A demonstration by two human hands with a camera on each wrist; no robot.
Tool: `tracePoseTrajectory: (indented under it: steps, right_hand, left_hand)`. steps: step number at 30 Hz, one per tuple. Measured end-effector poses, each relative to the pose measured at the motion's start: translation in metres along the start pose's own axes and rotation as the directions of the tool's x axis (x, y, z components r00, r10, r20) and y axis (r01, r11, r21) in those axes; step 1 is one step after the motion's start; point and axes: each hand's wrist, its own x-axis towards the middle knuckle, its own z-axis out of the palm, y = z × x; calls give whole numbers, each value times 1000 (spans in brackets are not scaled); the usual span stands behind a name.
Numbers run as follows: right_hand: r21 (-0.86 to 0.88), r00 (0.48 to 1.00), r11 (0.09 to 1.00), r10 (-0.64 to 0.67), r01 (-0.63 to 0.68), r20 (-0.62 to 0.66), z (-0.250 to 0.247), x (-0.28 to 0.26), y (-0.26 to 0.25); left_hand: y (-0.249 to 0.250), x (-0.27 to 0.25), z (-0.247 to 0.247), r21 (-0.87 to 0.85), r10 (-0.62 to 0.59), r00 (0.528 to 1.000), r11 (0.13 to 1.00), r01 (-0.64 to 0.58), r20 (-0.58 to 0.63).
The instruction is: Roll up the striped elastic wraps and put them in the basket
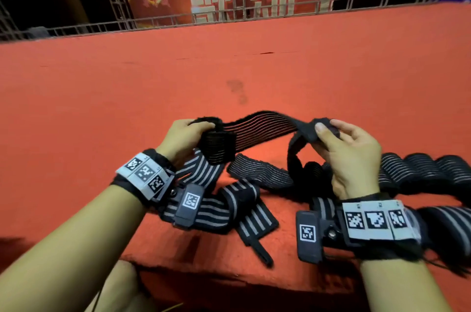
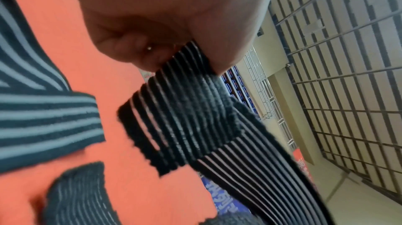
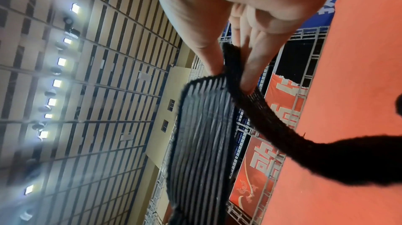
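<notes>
1. The left hand (image 1: 187, 137) gripped one end of a thin-striped elastic wrap (image 1: 257, 125), fingers curled over a folded-back flap that hung below the knuckles; I judge this fold was the start of a roll, held tight so it would not spring open.
2. The right hand (image 1: 349, 156) pinched the same wrap farther along between thumb and fingers (image 3: 250, 72), lifting it above the red-covered table (image 1: 229, 69). The span between the hands was drawn out almost flat, probably to keep the elastic free of twists before winding.
3. Beyond the right hand's pinch the rest of the wrap dropped in a dark loop toward the table, slack left to feed into the roll.
4. Under and between the wrists lay a loose pile of broad-striped wraps (image 1: 229, 204), unrolled and overlapping near the table's front edge, within easy reach for later turns.
5. At the right edge lay more dark ribbed wraps (image 1: 420, 169); blur kept me from telling whether they were already rolled.
6. No basket showed in any view, so its position could not be told; no wrap had visibly reached it.
</notes>
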Motion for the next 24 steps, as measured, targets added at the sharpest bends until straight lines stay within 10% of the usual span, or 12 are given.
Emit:
tracePoseTrajectory:
  steps: [8, 18, 24]
  right_hand:
    - [-353, 991, 926, -135, 135, 27, -2, -4, 8]
    - [-548, 864, 718, -150, 429, 481, 28, -44, 9]
    - [-462, 828, 785, -110, 412, 551, 34, -47, 18]
  left_hand:
    - [1, 3, -49, 9, -78, 988, 997, 80, -136]
    - [5, -27, -8, -20, -39, 967, 999, 46, 253]
    - [26, -46, 16, 84, 97, 906, 986, -144, 412]
